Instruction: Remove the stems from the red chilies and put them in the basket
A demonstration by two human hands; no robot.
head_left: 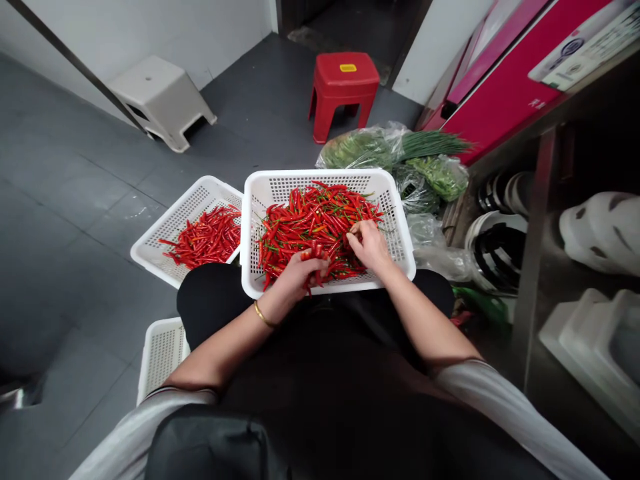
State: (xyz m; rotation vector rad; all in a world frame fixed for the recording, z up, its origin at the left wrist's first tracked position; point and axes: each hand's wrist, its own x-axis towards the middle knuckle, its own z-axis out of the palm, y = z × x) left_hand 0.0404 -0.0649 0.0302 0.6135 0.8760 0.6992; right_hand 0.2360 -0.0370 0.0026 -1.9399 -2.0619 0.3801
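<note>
A white perforated basket (327,175) rests across my lap, heaped with red chili peppers (300,217), many with green stems. Over its front part, my left hand (300,270) is closed around several red chilies, whose tips poke out between the fingers and below. On the right side of the pile, my right hand (369,243) has thumb and fingers pinched together close to the peppers. What that pinch holds, if anything, is too small to make out. To the left, a second white basket (150,233) contains a smaller heap of red chilies (205,237), mostly stemless.
Another white basket (163,353) is at my lower left. Bagged greens (360,150) and long green stalks (433,143) lie beyond the lap basket. A red stool (346,73) and a whitish stool (157,90) stand farther off. Metal shelving (535,267) with dishes is on the right.
</note>
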